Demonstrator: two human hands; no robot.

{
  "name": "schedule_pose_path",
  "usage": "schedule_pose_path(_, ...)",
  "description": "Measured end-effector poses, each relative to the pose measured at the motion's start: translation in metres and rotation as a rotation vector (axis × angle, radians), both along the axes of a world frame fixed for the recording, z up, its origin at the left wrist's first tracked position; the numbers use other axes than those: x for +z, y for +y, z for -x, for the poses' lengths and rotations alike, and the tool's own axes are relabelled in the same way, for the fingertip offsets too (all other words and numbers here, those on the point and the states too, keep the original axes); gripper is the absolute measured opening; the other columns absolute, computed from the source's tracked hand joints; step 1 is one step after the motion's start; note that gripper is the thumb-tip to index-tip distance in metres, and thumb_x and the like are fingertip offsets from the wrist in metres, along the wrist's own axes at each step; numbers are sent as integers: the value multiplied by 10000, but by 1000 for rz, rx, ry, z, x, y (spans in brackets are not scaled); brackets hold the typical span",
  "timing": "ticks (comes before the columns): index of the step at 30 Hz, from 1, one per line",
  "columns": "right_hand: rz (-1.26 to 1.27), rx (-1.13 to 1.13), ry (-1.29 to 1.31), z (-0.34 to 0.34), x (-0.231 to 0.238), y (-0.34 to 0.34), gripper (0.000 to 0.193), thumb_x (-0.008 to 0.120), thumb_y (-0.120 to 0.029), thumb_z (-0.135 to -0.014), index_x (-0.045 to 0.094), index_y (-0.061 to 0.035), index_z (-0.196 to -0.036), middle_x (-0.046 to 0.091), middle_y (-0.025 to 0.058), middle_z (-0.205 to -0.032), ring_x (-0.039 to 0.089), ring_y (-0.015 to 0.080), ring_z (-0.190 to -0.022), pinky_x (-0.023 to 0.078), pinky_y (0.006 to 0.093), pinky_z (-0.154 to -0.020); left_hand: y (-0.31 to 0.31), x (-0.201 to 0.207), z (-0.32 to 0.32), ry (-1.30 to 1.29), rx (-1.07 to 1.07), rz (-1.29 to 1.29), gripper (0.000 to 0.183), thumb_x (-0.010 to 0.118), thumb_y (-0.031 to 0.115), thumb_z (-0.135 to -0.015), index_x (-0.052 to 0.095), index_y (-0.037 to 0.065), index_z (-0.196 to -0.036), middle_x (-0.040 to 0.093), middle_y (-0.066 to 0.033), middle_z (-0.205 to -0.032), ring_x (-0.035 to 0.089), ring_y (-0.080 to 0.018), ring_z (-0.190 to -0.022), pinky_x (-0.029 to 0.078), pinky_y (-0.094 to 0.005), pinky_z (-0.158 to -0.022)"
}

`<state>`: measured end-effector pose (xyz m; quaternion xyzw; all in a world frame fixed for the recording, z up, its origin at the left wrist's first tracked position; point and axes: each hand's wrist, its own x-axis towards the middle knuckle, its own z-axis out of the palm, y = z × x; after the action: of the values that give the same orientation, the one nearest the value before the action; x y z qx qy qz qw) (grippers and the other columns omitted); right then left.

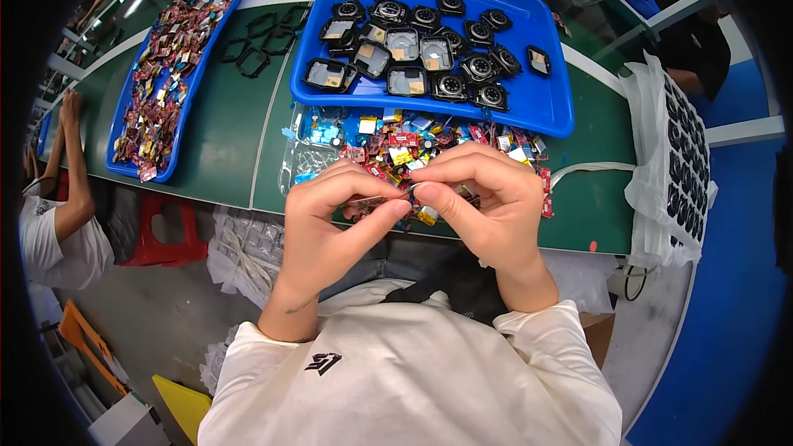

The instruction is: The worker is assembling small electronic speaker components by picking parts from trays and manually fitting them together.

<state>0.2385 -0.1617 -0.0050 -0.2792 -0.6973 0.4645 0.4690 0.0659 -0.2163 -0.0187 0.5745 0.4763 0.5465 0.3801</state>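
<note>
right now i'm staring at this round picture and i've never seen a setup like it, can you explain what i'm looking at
There is no machine: a camera on a person's head looks down over their white shirt, so picture left is their left. The wide lens bends straight edges. The bare left hand and right hand meet, pinching a small part, too hidden to identify. Beneath them, a colourful heap of small parts lies on the green table. Beyond, a wide blue tray holds black watch-like cases; leftward, a long blue tray holds mostly reddish pieces.
</note>
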Motion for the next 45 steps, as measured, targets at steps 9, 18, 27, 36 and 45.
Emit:
schedule_pose_path(9,544,389,365,-4,0,0,68,704,-8,-781,647,29,-781,648,121,-778,623,130,-638,487,195,-537,-1,-3,0,-333,-114,28,92,724,-15,-720,695,-15,-808,645,-66,-722,560,-111,-677,415,-224,-613)
schedule_pose_path(18,758,351,281,-5,10,-3,109,691,-53,-812,629,21,-760,629,89,-747,582,95,-561,464,188,-506,-1,-6,4,-485,-242,34,39,675,-44,-736,645,-33,-760,612,-85,-717,535,-125,-675,401,-234,-609)
schedule_pose_path(27,-241,-219,-542,-45,18,26,113,632,21,-733,653,-6,-840,587,100,-855,596,203,-738,473,284,-600,1,-12,14,-517,-147,8,78,700,-18,-740,656,-53,-794,622,-108,-731,564,-136,-657,423,-233,-567)
schedule_pose_path(36,-502,-54,-871,-48,28,114,398,684,-53,-714,623,-82,-1106,629,88,-996,569,264,-954,461,357,-831,-1,-9,10,-498,-228,96,72,699,-55,-731,654,-31,-782,627,-80,-751,553,-116,-704,417,-237,-647)
schedule_pose_path(45,-193,-25,-759,-53,30,123,471,700,-59,-686,599,-27,-1145,633,88,-905,622,152,-772,517,270,-677,-6,-12,12,-428,-332,61,56,689,-50,-697,646,-24,-724,613,-84,-748,529,-122,-676,410,-240,-635)
